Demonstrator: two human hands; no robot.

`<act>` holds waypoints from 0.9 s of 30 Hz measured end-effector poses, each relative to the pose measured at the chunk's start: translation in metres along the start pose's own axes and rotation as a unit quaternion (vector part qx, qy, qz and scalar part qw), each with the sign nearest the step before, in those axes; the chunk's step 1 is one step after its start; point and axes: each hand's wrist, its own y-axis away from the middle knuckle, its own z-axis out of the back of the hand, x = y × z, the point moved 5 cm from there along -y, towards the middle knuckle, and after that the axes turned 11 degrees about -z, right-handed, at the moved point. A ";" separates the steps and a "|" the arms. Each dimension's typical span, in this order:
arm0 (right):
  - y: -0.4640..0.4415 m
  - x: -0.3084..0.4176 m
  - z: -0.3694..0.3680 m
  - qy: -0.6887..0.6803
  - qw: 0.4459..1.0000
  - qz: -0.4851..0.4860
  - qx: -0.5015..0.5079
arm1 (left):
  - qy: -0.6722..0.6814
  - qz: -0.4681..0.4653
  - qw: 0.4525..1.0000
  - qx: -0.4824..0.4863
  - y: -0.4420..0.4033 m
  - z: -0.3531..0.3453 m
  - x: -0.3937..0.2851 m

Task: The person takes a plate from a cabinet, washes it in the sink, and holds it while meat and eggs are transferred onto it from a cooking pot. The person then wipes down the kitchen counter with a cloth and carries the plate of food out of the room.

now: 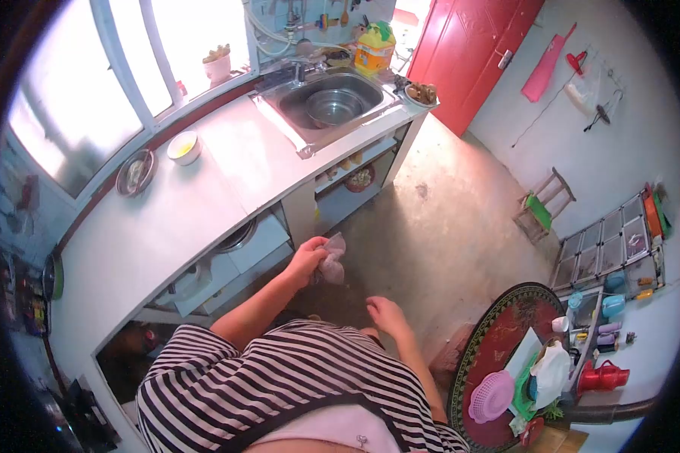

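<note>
My left hand [307,261] is closed on a crumpled pale cloth [331,260], held in front of the counter's shelves. The cloth hangs over the floor, apart from the white countertop [227,170]. My right hand [385,313] is low in front of my body, over the floor, its fingers partly curled; whether they hold anything is too small to tell. On the countertop stand a white bowl [183,148] with something yellow in it and a dark-rimmed dish [136,173]. A metal basin [334,107] sits in the sink [298,124].
A yellow-orange container [375,50] and a bowl of brown items [421,93] flank the sink. At the right, a round table [461,392] holds a pink basket [491,396]. A small chair [540,208] stands by the wall near the red door [472,57].
</note>
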 end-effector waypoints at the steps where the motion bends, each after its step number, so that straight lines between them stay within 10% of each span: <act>1: -0.010 -0.007 0.002 -0.006 1.000 -0.004 -0.001 | -0.005 0.004 1.000 0.003 -0.012 -0.004 0.003; 27: -0.344 -0.218 0.270 -0.084 0.996 -0.002 0.041 | 0.046 0.030 0.998 -0.040 -0.401 -0.233 0.019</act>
